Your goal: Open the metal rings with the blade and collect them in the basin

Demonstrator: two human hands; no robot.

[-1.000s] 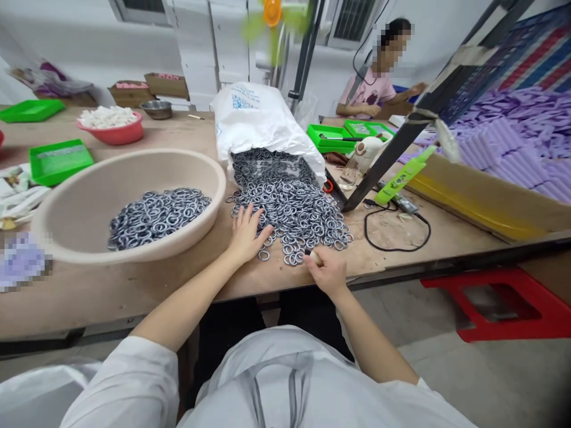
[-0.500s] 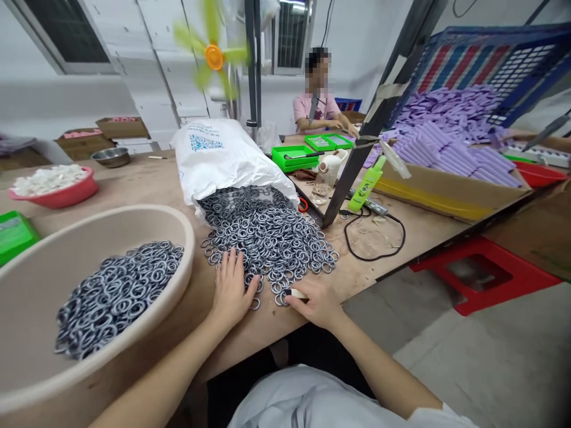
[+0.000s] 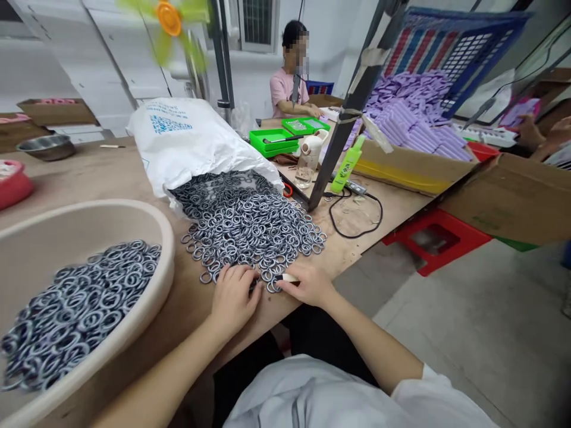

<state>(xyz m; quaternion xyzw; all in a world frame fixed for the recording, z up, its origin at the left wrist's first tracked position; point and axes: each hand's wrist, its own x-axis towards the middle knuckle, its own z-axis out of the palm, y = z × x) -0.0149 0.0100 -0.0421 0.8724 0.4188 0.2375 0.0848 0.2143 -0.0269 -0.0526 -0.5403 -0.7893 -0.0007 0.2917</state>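
Note:
A heap of grey metallic-looking rings point(image 3: 250, 226) spills from the mouth of a white sack point(image 3: 178, 142) onto the table. At its near edge, my left hand point(image 3: 235, 297) rests with fingers curled in towards the thumb; dark rings show in the gap between them. Close by on the right, my right hand point(image 3: 310, 284) pinches a small white piece with a dark end point(image 3: 289, 277), its kind unclear. The tip of that piece lies by a few loose rings at the heap's front. On the left, a large beige basin point(image 3: 167, 238) contains many similar rings.
A dark metal post point(image 3: 332, 154) rises right of the sack. Beyond it are a green bottle point(image 3: 347, 169), a looped black cable point(image 3: 379, 223) and a carton point(image 3: 392, 169) of purple pieces. Green trays point(image 3: 272, 145) lie behind. A person in pink sits across.
My left hand's fingers, spread flat on the rings before, are now curled inward. My right hand keeps its pinch on the small piece. The view has shifted to the right and down.

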